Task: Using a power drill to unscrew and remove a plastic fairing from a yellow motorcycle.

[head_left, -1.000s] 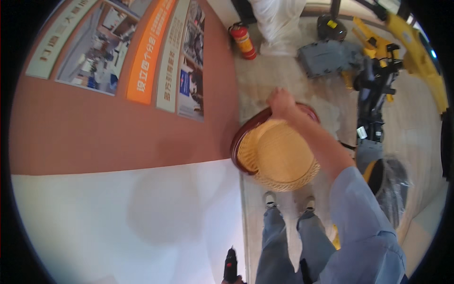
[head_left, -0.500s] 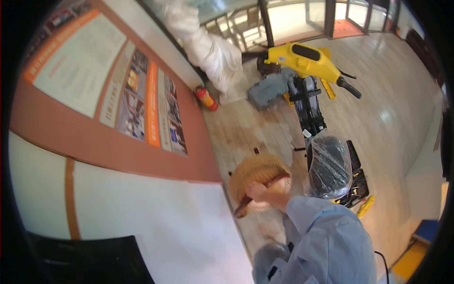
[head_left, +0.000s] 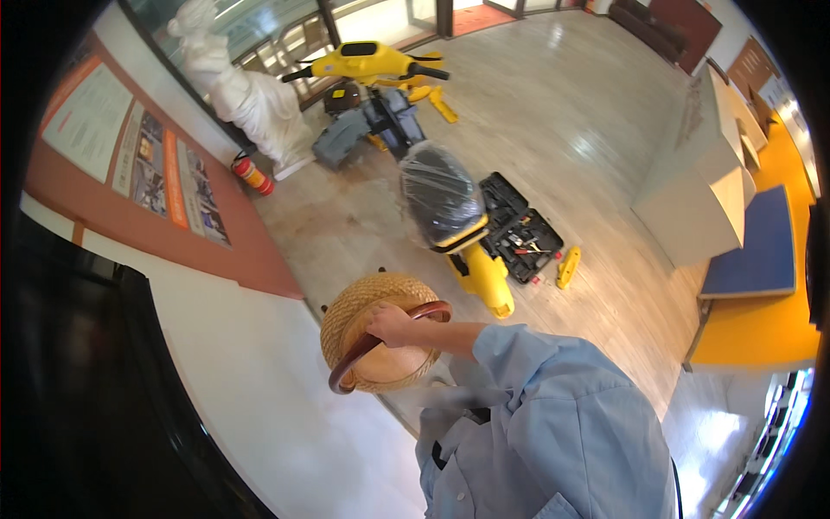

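Note:
My right hand (head_left: 391, 325) is closed around the curved brown wooden rail of a low round woven stool (head_left: 344, 304). The stool has a rope-like wicker side and a smooth tan top, and small dark feet poke out at its far edge. My right arm, in a light blue sleeve (head_left: 510, 346), reaches across to it. Whether the stool is lifted off the floor, I cannot tell. My left hand does not show.
Ahead stands a partly dismantled yellow scooter (head_left: 367, 62) with a plastic-wrapped seat (head_left: 441, 195). Beside it lie an open black tool case (head_left: 523, 229) and a yellow panel (head_left: 569, 267). A fire extinguisher (head_left: 252, 174) and a white statue (head_left: 251, 99) stand left; a counter (head_left: 692, 173) is right.
The view has swung to the right, bringing in the counter and more floor. The stool appears larger and farther left, with my right hand still gripping its rail.

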`<state>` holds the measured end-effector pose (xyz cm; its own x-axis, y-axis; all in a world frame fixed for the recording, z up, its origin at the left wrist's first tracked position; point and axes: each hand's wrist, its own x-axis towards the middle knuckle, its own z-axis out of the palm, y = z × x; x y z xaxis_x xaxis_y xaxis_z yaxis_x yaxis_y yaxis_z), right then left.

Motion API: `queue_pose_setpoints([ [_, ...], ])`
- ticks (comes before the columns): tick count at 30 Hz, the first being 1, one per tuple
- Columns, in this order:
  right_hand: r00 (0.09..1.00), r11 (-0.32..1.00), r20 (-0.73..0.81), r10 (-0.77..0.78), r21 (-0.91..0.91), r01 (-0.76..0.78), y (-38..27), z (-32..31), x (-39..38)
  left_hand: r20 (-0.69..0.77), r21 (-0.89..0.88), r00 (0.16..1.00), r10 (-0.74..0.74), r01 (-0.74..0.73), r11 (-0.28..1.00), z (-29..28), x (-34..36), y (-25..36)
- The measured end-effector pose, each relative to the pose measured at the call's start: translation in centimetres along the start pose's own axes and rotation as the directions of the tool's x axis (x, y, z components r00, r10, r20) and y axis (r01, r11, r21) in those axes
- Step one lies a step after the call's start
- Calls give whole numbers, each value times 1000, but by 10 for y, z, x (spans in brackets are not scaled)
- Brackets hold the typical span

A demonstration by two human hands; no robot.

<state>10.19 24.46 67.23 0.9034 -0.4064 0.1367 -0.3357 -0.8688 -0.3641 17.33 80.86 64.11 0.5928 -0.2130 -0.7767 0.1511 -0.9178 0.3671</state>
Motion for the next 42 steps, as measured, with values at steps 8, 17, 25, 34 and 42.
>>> queue_pose_setpoints([
  [8,965,953,-29,262,167,-254,-18,-43,-240,38,145,996,80,-85,986,26,-10,-35],
  [17,512,472,114,851,262,-842,-78,-111,-520,120,345,985,126,-161,925,86,-29,-29],
  [25,61,75,-100,993,137,-988,-62,-151,-713,197,391,971,138,-207,897,163,-46,-5],
  [34,-308,-284,-445,841,123,-951,60,-272,-868,252,273,961,112,-182,945,300,-38,72],
  [42,-315,-286,-431,845,134,-949,209,-384,-850,291,110,955,-56,25,994,457,-69,110],
])
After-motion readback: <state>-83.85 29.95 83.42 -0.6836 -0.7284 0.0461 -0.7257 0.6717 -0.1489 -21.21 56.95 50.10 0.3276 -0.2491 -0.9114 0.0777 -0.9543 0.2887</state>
